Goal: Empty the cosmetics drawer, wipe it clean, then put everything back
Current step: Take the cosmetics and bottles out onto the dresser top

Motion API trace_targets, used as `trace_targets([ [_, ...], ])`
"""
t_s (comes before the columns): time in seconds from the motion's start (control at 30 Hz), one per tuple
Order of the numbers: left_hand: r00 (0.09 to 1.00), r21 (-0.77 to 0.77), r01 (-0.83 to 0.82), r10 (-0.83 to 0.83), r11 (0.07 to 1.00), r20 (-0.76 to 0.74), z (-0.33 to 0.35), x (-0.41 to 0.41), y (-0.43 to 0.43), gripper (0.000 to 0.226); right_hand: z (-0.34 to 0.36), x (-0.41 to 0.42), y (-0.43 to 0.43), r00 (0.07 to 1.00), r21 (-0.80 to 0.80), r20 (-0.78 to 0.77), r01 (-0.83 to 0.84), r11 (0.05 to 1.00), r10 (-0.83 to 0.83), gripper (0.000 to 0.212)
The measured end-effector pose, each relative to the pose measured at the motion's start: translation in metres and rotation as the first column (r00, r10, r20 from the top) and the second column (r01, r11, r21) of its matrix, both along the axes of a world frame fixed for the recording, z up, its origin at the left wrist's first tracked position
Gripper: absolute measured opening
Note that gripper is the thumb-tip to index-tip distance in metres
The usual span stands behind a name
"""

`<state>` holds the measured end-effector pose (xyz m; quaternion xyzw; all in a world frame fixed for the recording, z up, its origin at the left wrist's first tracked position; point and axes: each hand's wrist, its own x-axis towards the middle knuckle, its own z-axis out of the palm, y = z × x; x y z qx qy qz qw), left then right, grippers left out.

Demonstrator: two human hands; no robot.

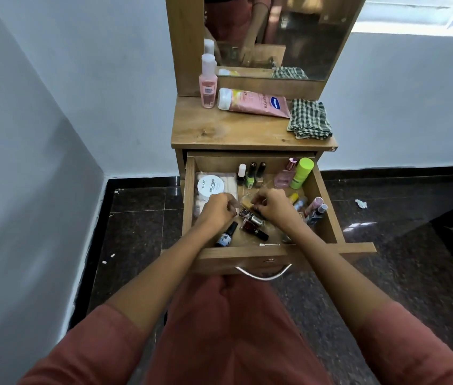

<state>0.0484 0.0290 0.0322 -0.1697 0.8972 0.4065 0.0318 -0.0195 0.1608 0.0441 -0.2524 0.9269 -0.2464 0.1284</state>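
Observation:
The wooden drawer (328, 207) is pulled out and holds many cosmetics. Both my hands are inside it, near the middle. My left hand (217, 208) has its fingers curled over the small bottles; whether it grips one is hidden. My right hand (271, 202) pinches the dark cap end of a small yellow bottle (246, 202) lying between the hands. Dark red nail polish bottles (254, 229) and a black-capped bottle (226, 236) lie just in front of the hands. A white round nail polish remover tub (210, 185) sits at the drawer's left.
Upright polish bottles (251, 173), a pink perfume (285, 176) and a green bottle (301, 173) stand along the drawer's back. On the dresser top (219, 132) are a pink bottle (207, 84), a lying pink tube (253, 102) and a checked cloth (310, 119). The mirror rises behind.

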Motion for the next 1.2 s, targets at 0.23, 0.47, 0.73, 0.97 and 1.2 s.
trace_targets([
  [0.23, 0.978, -0.137, 0.087, -0.059, 0.987, 0.199, -0.016, 0.009, 0.005, 0.026, -0.017, 0.006, 0.011, 0.998, 0.243, 0.010, -0.063, 0.968, 0.063, 0.024],
  [0.47, 0.966, -0.195, 0.089, -0.037, 0.977, 0.257, -0.016, 0.008, 0.007, 0.030, -0.019, 0.008, 0.004, 0.995, 0.339, 0.036, -0.097, 0.936, 0.091, 0.025],
  [0.73, 0.956, -0.182, 0.075, -0.019, 0.980, 0.292, -0.015, 0.007, 0.008, 0.033, -0.014, 0.014, 0.003, 0.997, 0.348, 0.041, -0.077, 0.934, 0.067, 0.024],
  [0.97, 0.954, -0.161, 0.041, 0.009, 0.986, 0.298, -0.011, 0.008, 0.008, 0.029, -0.012, 0.014, 0.004, 0.996, 0.197, 0.085, -0.006, 0.980, -0.011, 0.020],
  [1.2, 0.971, -0.037, -0.076, 0.083, 0.996, 0.224, -0.011, 0.008, 0.000, 0.018, 0.000, 0.010, 0.004, 0.994, 0.053, 0.096, 0.040, 0.998, -0.045, 0.028],
])
